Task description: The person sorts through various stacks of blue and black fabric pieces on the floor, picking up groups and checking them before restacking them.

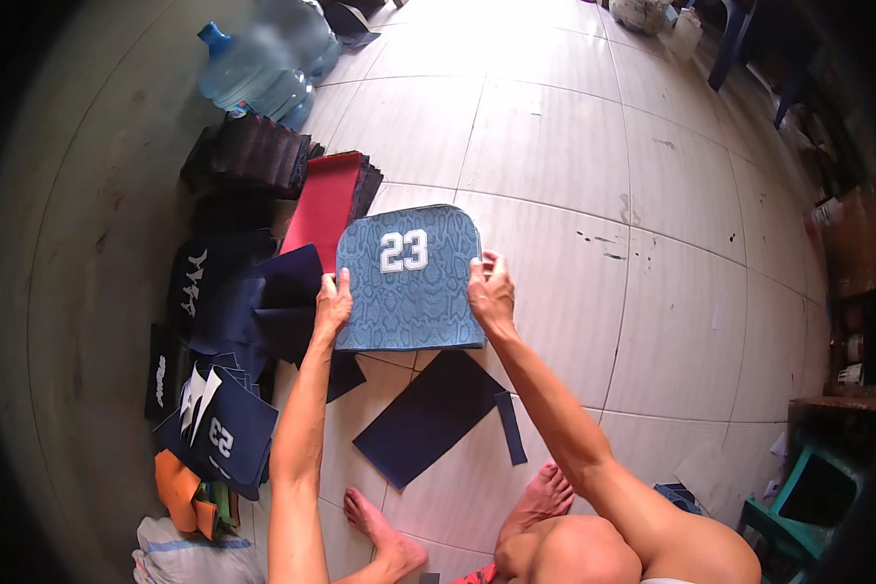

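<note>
Both my hands hold a stack of blue snakeskin-patterned panels (409, 306) with rounded upper corners and a white "23" on the top one. My left hand (333, 303) grips the left edge, thumb on top. At the right edge, my right hand (492, 288) has its thumb on the face and its fingers around the side. Beneath and nearer to me, a dark navy rectangular piece (431, 423) lies on the tiled floor, with a narrow navy strip (512, 431) at its right corner. Navy sheets (288, 281) lie just left of my left hand.
Along the left are a red sheet on a stack (323, 197), stacked dark pieces (252, 153), navy panels with white markings (244, 431), orange pieces (177, 489), a white sack (190, 551) and large water bottles (252, 80). A green plastic stool (774, 522) stands at lower right.
</note>
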The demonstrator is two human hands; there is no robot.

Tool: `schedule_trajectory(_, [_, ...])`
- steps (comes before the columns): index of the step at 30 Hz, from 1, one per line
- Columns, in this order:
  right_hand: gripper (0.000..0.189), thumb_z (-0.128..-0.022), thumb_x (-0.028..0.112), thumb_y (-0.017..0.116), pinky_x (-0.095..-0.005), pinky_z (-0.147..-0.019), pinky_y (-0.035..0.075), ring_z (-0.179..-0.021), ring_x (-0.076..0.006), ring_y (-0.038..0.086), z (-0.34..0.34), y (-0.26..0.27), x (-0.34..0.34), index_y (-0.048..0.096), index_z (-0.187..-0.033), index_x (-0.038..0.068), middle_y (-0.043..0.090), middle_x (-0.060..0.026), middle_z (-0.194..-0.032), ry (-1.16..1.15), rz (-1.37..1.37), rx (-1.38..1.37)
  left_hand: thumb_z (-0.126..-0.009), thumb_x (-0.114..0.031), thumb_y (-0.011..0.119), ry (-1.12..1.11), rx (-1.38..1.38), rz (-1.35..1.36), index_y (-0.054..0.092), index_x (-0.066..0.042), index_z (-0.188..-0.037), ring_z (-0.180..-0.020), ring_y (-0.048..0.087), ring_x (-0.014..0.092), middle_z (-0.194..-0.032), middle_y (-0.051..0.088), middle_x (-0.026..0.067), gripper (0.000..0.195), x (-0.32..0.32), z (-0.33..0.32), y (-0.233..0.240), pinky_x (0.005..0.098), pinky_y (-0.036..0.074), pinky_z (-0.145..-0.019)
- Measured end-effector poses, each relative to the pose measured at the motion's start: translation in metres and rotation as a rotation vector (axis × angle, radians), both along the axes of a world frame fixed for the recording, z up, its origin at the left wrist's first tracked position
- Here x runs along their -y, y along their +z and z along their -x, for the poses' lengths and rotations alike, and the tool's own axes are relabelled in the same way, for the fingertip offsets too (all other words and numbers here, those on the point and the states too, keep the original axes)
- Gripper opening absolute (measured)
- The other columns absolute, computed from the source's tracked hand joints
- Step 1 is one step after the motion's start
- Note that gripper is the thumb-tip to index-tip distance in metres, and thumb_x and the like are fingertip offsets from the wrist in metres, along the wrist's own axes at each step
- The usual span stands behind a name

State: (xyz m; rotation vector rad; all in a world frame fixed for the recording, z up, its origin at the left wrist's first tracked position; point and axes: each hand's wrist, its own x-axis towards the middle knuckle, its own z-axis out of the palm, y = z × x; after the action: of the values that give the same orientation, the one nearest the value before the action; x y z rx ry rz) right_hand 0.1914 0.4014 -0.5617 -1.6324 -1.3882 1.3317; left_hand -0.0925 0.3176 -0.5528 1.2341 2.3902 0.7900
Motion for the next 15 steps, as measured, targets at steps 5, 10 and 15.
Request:
schedule_trajectory(5, [0.047, -0.105, 0.023, 0.049, -0.0434, -0.111, 0.045, -0.132, -0.0356, 0.055, -0.035, -0.017, 0.017, 0.048, -0.144, -0.003, 0.054, -0.0256, -0.142, -0.265, -0.216, -0.308, -0.108, -0.052, 0.047, 0.178, 0.062, -0.021, 0.061, 0.003, -0.131, -0.124, 0.061, 0.032, -0.131, 0.065, 0.0230, 0.062, 0.015, 0.014, -0.009, 0.0409, 0.046, -0.105])
schedule_trajectory(10, [0.091, -0.107, 0.061, 0.034, -0.0428, -0.129, 0.014, -0.158, -0.0391, 0.015, -0.011, -0.025, 0.016, 0.010, -0.161, -0.008, 0.015, -0.0305, -0.168, 0.234, -0.033, -0.197, -0.108, -0.051, 0.046, 0.065, 0.178, -0.044, 0.058, 0.003, -0.138, -0.131, 0.056, 0.029, -0.139, 0.062, 0.0218, 0.063, 0.028, 0.007, -0.025, 0.0403, 0.043, -0.108])
schedule_trajectory(15, [0.125, -0.088, 0.077, 0.060, -0.0417, -0.128, 0.019, -0.158, -0.0388, 0.015, -0.048, -0.012, 0.019, 0.005, -0.162, -0.008, 0.014, -0.0301, -0.168, 0.441, -0.127, -0.003, -0.088, -0.050, 0.077, -0.203, 0.373, -0.010, 0.034, 0.005, -0.156, -0.144, 0.045, 0.030, -0.152, 0.050, 0.0239, 0.097, 0.059, 0.000, 0.006, 0.0397, 0.036, -0.117])
